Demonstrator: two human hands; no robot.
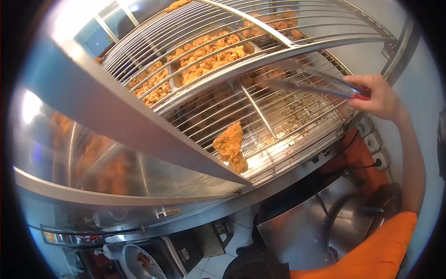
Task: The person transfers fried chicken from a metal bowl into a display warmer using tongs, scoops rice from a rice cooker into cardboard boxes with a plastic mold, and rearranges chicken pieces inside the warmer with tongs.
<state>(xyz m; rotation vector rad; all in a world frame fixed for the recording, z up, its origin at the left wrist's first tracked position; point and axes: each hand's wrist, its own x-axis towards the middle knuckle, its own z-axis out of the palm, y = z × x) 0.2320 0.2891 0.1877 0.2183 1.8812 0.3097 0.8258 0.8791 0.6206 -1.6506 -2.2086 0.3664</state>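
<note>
My right hand (377,96) is closed around the red-tipped handle end of a pair of metal tongs (320,88). The tongs reach left into a heated display cabinet, between its upper and lower wire racks, with their arms apart and blurred at the tips. Browned pieces (269,74) show near those tips; whether the tongs touch them I cannot tell. One piece of fried chicken (230,145) lies on the lower wire rack (274,132), near the front left. My left hand is out of view.
Trays of fried chicken (202,56) sit on the upper wire rack (223,69). A slanted metal door frame (153,125) crosses the left side. Power sockets (371,142) with cords are below my arm, above a steel surface (316,218). An oval dish (141,262) stands low at left.
</note>
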